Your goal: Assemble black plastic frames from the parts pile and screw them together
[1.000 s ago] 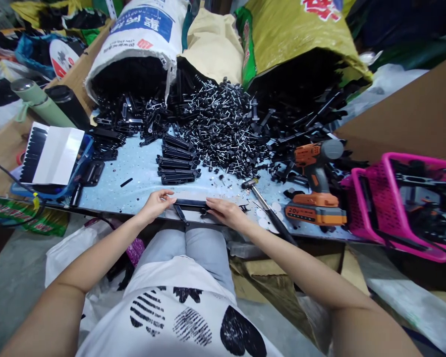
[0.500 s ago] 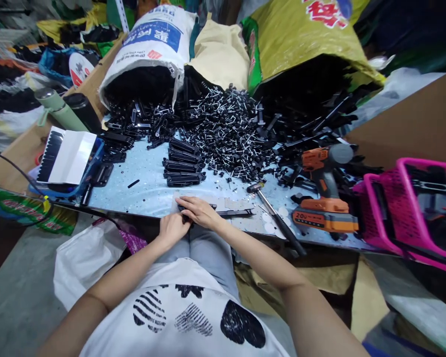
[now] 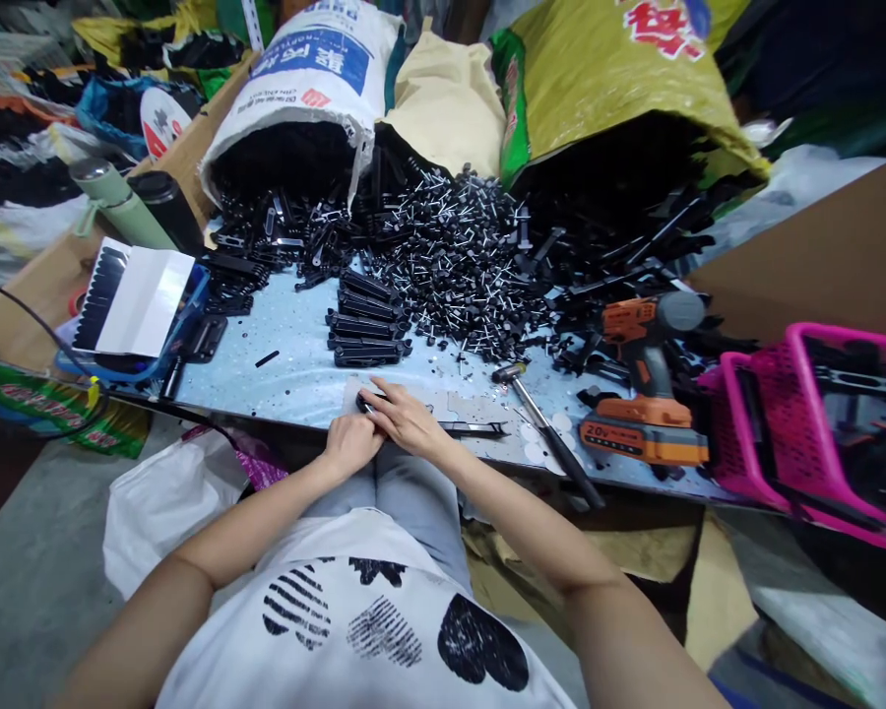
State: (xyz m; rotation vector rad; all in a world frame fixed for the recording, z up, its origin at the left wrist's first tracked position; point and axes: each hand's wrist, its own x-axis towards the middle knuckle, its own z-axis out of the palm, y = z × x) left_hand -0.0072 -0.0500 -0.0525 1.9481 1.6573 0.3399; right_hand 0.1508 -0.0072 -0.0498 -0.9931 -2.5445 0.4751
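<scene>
At the near edge of the pale blue table (image 3: 295, 364), both my hands meet over the left end of a long black plastic strip (image 3: 473, 428). My left hand (image 3: 350, 440) curls closed just under the table edge, pinching that end. Over the same end lies my right hand (image 3: 406, 418), its fingers pressing down on it. The strip's right end sticks out free toward a hammer (image 3: 546, 433). A short stack of matching black strips (image 3: 365, 330) sits just beyond my hands.
A heap of small black pins (image 3: 462, 261) and black parts spills from open sacks (image 3: 302, 94) at the back. An orange cordless drill (image 3: 646, 394) stands right of the hammer, then a pink basket (image 3: 804, 423). Left: a blue tray (image 3: 137, 310) and two flasks (image 3: 122, 202).
A second ago my hands held the strip at both ends. My right hand has slid left to join my left hand at the strip's left end. My view shifted slightly.
</scene>
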